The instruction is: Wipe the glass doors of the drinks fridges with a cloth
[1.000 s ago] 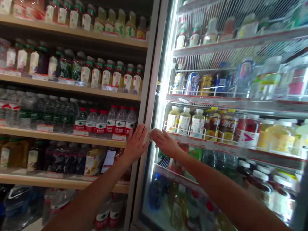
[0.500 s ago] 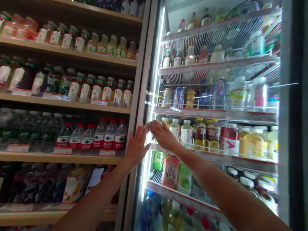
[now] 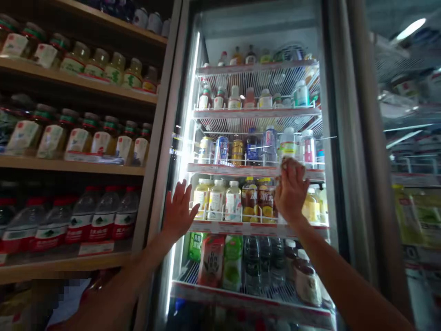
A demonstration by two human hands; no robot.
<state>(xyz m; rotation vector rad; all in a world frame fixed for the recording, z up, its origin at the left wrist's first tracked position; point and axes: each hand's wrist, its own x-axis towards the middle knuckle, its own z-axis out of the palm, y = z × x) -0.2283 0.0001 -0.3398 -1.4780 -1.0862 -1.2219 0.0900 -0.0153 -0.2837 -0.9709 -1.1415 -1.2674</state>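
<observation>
My left hand [image 3: 179, 207] lies spread against the left side of the glass door [image 3: 262, 30] of a lit drinks cooler. Nothing is in it. On the right half of the same glass, my right hand [image 3: 292, 191] presses a crumpled pale cloth [image 3: 283, 162] under its fingers; most of the cloth is hidden by the hand. Behind the glass, bottles of yellow drink [image 3: 311, 207] stand near the right hand, with dark-labelled tea bottles [image 3: 250, 197] to their left. Cans, one of them blue [image 3: 221, 150], line the shelf above.
To the left, wooden shelves [image 3: 76, 164] carry juice bottles [image 3: 99, 138] and red-capped water bottles [image 3: 103, 216]. The metal door frame [image 3: 358, 138] runs along the right, with another glass-fronted cooler [image 3: 413, 184] beyond it. Large drink cartons [image 3: 211, 259] stand on a lower cooler shelf.
My right hand has moved right across the glass with the cloth, away from my left hand. The left hand stays spread at the door's left side. The view has shifted right.
</observation>
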